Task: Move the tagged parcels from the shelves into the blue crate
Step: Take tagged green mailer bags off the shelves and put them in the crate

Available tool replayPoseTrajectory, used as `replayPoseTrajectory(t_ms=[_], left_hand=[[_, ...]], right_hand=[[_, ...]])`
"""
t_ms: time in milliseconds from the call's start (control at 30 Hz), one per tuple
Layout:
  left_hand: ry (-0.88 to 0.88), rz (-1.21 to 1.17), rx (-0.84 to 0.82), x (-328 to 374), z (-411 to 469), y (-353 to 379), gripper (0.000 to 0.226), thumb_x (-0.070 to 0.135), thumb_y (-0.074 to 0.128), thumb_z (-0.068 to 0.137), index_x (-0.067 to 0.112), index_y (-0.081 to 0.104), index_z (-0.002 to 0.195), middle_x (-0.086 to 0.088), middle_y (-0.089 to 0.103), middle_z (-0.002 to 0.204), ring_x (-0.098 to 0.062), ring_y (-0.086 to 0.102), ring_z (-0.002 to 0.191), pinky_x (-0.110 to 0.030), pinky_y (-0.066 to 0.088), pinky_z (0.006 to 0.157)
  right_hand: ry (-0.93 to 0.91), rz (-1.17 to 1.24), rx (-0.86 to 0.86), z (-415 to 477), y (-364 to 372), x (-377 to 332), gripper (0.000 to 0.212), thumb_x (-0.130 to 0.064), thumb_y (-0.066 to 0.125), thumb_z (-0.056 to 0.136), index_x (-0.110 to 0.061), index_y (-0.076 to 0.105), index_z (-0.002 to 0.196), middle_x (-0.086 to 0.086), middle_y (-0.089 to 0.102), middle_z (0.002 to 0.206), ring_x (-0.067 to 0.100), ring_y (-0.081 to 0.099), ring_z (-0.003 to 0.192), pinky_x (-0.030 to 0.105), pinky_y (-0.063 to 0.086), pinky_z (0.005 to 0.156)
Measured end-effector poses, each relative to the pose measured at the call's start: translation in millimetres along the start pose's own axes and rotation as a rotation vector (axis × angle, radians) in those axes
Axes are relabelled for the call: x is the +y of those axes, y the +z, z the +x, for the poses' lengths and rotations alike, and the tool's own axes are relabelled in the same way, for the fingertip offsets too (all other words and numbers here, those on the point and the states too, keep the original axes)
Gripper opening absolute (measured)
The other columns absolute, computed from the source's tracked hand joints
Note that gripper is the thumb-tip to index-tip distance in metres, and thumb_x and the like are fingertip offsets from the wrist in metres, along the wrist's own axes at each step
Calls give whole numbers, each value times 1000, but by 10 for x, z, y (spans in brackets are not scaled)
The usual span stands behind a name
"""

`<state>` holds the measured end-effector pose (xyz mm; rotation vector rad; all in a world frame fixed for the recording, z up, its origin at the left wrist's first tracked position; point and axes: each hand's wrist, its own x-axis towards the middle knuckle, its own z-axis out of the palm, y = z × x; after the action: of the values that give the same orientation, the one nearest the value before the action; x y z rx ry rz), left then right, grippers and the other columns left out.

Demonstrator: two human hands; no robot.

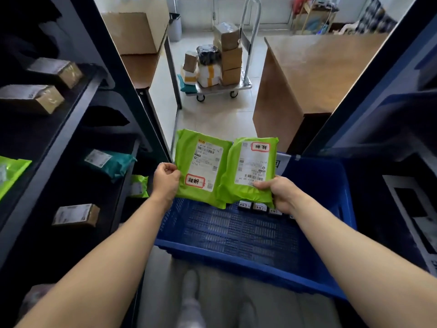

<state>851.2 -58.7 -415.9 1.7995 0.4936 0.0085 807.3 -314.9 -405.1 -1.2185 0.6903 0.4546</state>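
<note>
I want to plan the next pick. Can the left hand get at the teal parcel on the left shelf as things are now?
Probably not at once. The left hand is shut on a green parcel held over the blue crate. The teal parcel lies near the open shelf front with nothing before it, so a freed hand could likely get it.

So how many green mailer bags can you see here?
4: one in the left hand at, one in the right hand at, two on the left shelves, and. More may sit hidden in the dark shelves.
</note>
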Motion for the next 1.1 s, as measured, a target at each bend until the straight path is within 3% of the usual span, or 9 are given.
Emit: replayPoseTrajectory(t_ms=[133, 233, 300, 467, 567, 800, 967, 1033, 1100], left_hand=[[-48, 27, -46, -482, 512, 255, 29, -8, 46, 87, 18, 44, 72, 1, 50, 74, -10, 47, 64, -15, 42, 51], [-65, 75, -65, -929, 845, 454, 17, -8, 45, 87, 8, 48, 84, 1, 48, 73, -9, 45, 62, -6, 39, 40], [-70, 103, -85, -1262, 1053, 586, 14, -8, 45, 88, 5, 48, 90, 1, 48, 73, -8, 44, 62, -5, 36, 38], [-108, 190, -120, -2217, 1586, 911, 14, -6, 44, 86, 6, 47, 94, -1, 51, 77, -17, 49, 69, -20, 38, 53], [-146, 230, -141, -2768, 1848, 1105, 18, -7, 43, 87, 6, 45, 98, 0, 50, 80, -22, 50, 84, -22, 40, 58], [-272, 420, -144, -3886, 2321, 1471, 23, -5, 42, 87, 4, 48, 107, -20, 56, 118, -35, 55, 109, -35, 46, 85], [-334, 533, -144, -4365, 2561, 1603, 29, -5, 40, 87, 0, 49, 114, -21, 56, 119, -34, 54, 100, -35, 44, 79], [-336, 558, -148, -4484, 2651, 1636, 27, -6, 40, 86, 2, 50, 110, -22, 57, 119, -34, 54, 101, -33, 43, 78], [-339, 577, -161, -4564, 2714, 1665, 27, -6, 41, 87, 2, 51, 111, -20, 57, 119, -34, 55, 105, -32, 42, 78]], right_hand=[[35, 3, 21, 676, 14, 273, 45, 12, 54, 86, -1, 54, 129, 20, 64, 124, 33, 66, 100, 40, 58, 77], [59, 16, 51, 1193, -9, 607, 46, 14, 54, 85, -1, 54, 128, 21, 64, 123, 32, 67, 90, 40, 58, 73], [82, 31, 74, 1570, -57, 857, 46, 15, 56, 83, -1, 53, 127, 22, 65, 122, 35, 67, 95, 42, 59, 73], [158, -37, 138, 2545, -181, 1528, 50, 18, 57, 80, 3, 53, 127, 23, 64, 123, 40, 63, 108, 43, 57, 73], [230, -70, 163, 3086, -243, 1940, 48, 17, 57, 80, 4, 55, 126, 23, 64, 123, 37, 64, 102, 41, 56, 70], [323, -102, 167, 3945, -306, 2668, 41, 14, 54, 85, 5, 56, 125, 23, 62, 126, 29, 64, 84, 34, 57, 61], [390, -106, 126, 4341, -294, 3030, 40, 14, 48, 89, 6, 54, 128, 23, 57, 133, 28, 62, 82, 40, 50, 87], [406, -123, 124, 4452, -266, 3125, 41, 13, 47, 89, 7, 53, 129, 23, 57, 133, 30, 63, 84, 41, 50, 88], [405, -146, 109, 4567, -259, 3208, 40, 13, 47, 89, 7, 53, 128, 23, 58, 132, 36, 63, 100, 41, 51, 85]])
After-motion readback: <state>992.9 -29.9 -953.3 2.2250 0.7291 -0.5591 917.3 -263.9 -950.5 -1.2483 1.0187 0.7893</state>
